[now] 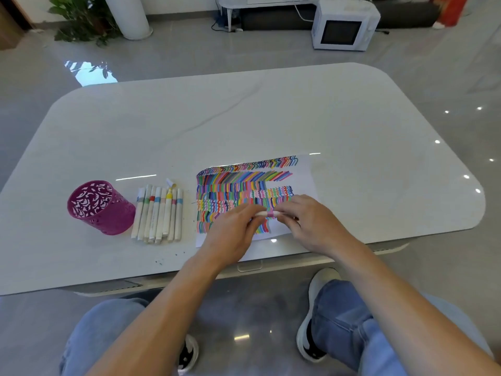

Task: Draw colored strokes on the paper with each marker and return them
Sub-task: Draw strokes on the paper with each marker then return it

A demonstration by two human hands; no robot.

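Marker [269,213], white barrel w/ pink band, sits level just above the paper [305,172] near its front edge. Left hand [235,229] pinches one end and right hand [306,221] the other, fingers curled on it, prob. to pull cap off or push it on; can't tell which. Spare markers [158,215] lie in a row btwn sheet and purple cup [100,207], likely the return spot.

White glossy stone-veined table [244,118] with rounded corners, spread across the centre. Grey polished tile floor [176,55] all around. At one o'clock, white boxy microwave oven [344,25] on that floor. At eleven o'clock, green leafy plant [81,23] just beside a white round column [132,17].
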